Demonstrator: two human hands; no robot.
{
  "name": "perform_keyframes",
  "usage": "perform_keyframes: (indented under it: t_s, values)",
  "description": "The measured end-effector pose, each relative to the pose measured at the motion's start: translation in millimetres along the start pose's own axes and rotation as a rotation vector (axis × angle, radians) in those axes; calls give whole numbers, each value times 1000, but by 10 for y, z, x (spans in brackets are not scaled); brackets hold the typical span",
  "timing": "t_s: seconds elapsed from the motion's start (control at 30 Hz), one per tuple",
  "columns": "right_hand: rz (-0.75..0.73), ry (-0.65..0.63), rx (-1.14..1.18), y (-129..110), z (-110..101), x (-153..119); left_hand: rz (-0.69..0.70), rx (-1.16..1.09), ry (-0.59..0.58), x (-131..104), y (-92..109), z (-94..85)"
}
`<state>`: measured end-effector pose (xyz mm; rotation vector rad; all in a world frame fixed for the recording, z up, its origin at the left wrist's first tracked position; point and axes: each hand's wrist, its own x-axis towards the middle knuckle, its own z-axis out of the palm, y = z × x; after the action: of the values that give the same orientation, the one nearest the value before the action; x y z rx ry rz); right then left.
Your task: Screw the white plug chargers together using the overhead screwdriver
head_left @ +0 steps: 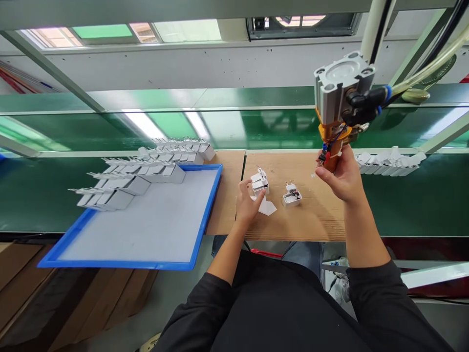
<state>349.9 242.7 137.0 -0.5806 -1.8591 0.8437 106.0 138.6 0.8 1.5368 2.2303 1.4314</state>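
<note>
My left hand is closed around a small white plug adapter, thumb on the near side and fingers on the left. Its metal-pronged part sits at the top, on the cardboard. A flat white piece lies beside my thumb. To the right stands a second white adapter, its housing uncovered and dark wires showing inside. My right hand is wrapped round the orange lower end of a hanging pneumatic tool with a silver block on top. The tool's tip is partly hidden by my fingers.
Rows of white adapters stand along the back of a blue-rimmed tray at left. More white adapters lie in a row at right on the green bench. Cardboard covers the middle. Hoses run up from the tool.
</note>
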Motion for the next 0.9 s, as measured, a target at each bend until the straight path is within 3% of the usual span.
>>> perform_keyframes:
  t_s: [0.1, 0.37, 0.57, 0.9]
  values:
    - [-1, 5, 11, 0, 14, 8, -61, -97, -109, 45, -66, 3]
    - [2, 5, -27, -54, 88, 54, 4, -216, -237, -175, 230, 37]
    - [-17, 4, -33, -122, 157, 83, 16, -341, -370, -125, 247, -30]
    - [-67, 4, 22, -106, 225, 114, 92, -324, -394, 17, 243, -136]
